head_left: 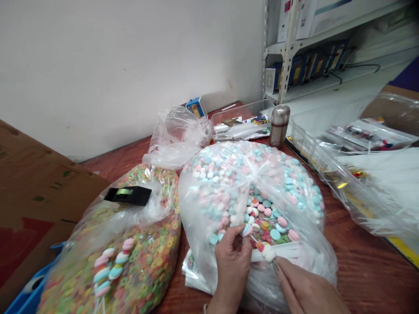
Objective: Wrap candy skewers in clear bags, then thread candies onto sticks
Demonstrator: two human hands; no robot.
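A big clear bag of pastel candies (229,174) lies on the wooden table (366,270) in front of me, its mouth opened toward me. My left hand (231,257) pinches a candy at the bag's opening. My right hand (304,288) grips a thin white stick with several candies threaded on it (266,252), right beside the left fingers. To the left lies a second clear bag full of coloured ring candies (144,261). Finished candy skewers (109,268) and a small black device (128,195) rest on top of that bag.
A metal flask (279,125) stands behind the candy bag. Behind it sits a clear plastic tray (244,122) with small items, next to crumpled plastic (176,137). Clear-wrapped packs (366,183) fill the right side. A cardboard box (36,196) and blue crate (26,296) are at left. Metal shelving (288,48) stands at the back.
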